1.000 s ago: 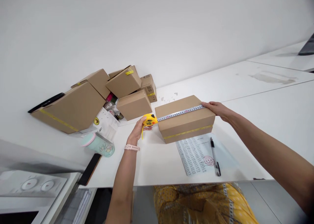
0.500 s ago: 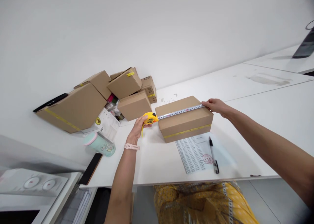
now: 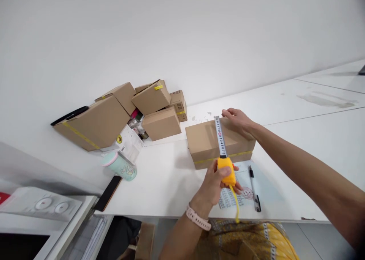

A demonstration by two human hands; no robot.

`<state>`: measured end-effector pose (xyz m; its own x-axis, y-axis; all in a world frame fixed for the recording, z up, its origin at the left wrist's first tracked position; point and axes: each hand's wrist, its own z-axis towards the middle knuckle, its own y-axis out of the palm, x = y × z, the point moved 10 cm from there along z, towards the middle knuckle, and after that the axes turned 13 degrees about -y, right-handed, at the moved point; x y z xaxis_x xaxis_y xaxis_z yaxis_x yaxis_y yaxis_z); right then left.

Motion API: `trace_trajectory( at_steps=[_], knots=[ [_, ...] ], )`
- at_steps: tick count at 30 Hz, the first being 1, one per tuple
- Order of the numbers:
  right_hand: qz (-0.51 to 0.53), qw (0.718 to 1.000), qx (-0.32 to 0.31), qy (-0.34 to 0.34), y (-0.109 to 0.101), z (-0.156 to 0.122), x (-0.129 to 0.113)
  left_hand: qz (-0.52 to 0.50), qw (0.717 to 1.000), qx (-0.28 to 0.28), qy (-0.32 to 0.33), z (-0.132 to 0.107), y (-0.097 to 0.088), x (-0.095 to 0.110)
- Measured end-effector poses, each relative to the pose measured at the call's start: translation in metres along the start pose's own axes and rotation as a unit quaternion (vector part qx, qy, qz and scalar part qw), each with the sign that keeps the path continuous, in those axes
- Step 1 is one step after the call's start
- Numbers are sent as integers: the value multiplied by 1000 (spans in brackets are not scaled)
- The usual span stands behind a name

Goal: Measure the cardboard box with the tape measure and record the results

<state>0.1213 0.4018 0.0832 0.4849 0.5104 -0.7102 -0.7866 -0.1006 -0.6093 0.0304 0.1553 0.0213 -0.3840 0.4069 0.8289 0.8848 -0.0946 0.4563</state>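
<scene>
My left hand [image 3: 212, 182] is closed round the yellow case of a tape measure [image 3: 226, 171], in front of the box. From it the metal blade [image 3: 220, 136] reaches away across the top of a closed cardboard box [image 3: 202, 138], its tip by the far edge. A yellow strap hangs from the case. My right hand [image 3: 238, 120] lies at the box's far top edge, fingers stretched leftward beside the blade tip; a small gap shows between them. Under the front of the box lies a printed sheet [image 3: 228, 203] with a round red stamp, partly hidden by my left hand.
A black-capped pen [image 3: 254, 187] lies on the sheet's right side. Several cardboard boxes [image 3: 161, 125] are stacked by the wall at left. Nearer stand a mint cup [image 3: 122, 167] with a pink rim and a dark flat object [image 3: 108, 193] at the white table's [image 3: 159, 191] edge.
My left hand has brought the tape measure from the box's left end to its front. The blade now crosses the width instead of the length. My right hand has released the blade tip.
</scene>
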Motion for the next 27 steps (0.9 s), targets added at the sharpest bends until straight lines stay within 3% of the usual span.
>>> trace_trajectory(
  at_steps=[3, 8, 14, 20, 27],
  knots=[
    [-109, 993, -34, -22, 16, 8, 9, -36, 998, 46, 18, 18, 4, 7],
    [-156, 984, -72, -51, 36, 5, 12, -61, 995, 74, 16, 36, 4, 11],
    [-188, 976, -98, -57, 41, -1, 5, -66, 993, 96, -5, 39, 4, 5],
    [-216, 958, -153, -109, 54, -3, -5, -71, 992, 106, -9, 41, 9, -1],
    [-223, 958, -149, -106, 55, -1, -3, -72, 991, 112, 0, 40, 13, -3]
  ],
)
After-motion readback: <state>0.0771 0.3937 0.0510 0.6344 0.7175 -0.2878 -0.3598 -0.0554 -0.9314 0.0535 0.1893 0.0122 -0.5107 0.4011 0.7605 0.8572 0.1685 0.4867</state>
